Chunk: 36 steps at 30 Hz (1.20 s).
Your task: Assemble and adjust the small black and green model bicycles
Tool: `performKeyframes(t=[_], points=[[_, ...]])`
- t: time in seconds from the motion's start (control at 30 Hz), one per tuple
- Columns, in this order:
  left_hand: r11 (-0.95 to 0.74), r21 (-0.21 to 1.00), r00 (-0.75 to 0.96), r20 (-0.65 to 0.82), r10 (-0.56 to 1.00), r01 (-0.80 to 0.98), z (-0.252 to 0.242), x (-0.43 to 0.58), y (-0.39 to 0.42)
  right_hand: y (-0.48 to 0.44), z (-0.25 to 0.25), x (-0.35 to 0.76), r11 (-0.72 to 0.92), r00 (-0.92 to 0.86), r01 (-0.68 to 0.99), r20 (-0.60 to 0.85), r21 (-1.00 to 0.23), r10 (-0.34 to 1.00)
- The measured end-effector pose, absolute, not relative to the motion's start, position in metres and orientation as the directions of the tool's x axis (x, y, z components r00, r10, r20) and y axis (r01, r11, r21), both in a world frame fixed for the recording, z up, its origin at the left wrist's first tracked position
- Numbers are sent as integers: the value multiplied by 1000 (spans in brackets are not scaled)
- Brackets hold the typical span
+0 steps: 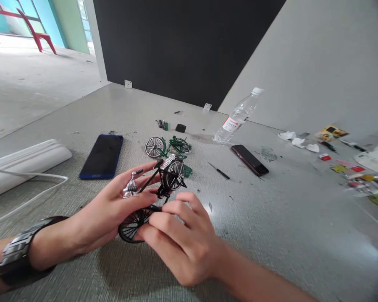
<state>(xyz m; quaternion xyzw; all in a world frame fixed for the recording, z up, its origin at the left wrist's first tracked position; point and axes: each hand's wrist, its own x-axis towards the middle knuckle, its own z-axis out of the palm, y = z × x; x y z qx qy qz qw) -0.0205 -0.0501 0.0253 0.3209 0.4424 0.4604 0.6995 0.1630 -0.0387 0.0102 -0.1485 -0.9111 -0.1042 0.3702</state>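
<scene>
Above the table, my left hand [110, 205] is closed around the frame of a black model bicycle [173, 175], its thumb lying along the frame and its fingers behind. Silver handlebars [131, 186] stick up by the thumb. My right hand [185, 235] pinches a black spoked wheel [132, 226] below the frame, the thumb at the lower side of the wheel. Whether this wheel is joined to the frame is hidden by the fingers. Just beyond lies a green model bicycle [173, 145] on its side, with a green piece [187, 170] partly behind the black one.
A blue-edged phone [102, 157] and a white tube-like object [28, 165] with a cable lie left. A small screwdriver [219, 171], a dark phone [250, 160] and a tilted-looking water bottle [236, 118] are right. Small coloured parts [359, 167] spread far right. A black panel [182, 46] stands behind.
</scene>
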Motion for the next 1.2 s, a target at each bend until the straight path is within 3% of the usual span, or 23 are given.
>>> performKeyframes(t=[0.23,0.43,0.8,1.2], points=[[403,836,168,-366,915,-373,28,-21,-47,-36,9,162,929,-701,321,706,185,101],[429,818,125,-414,901,-382,27,-19,-45,-34,9,164,922,-718,361,674,142,177],[436,774,91,-448,890,-459,30,-15,-47,-38,9,158,927,-692,340,710,159,132],[465,791,150,-444,883,-397,22,-17,-48,-36,11,161,945,-674,307,726,110,134]])
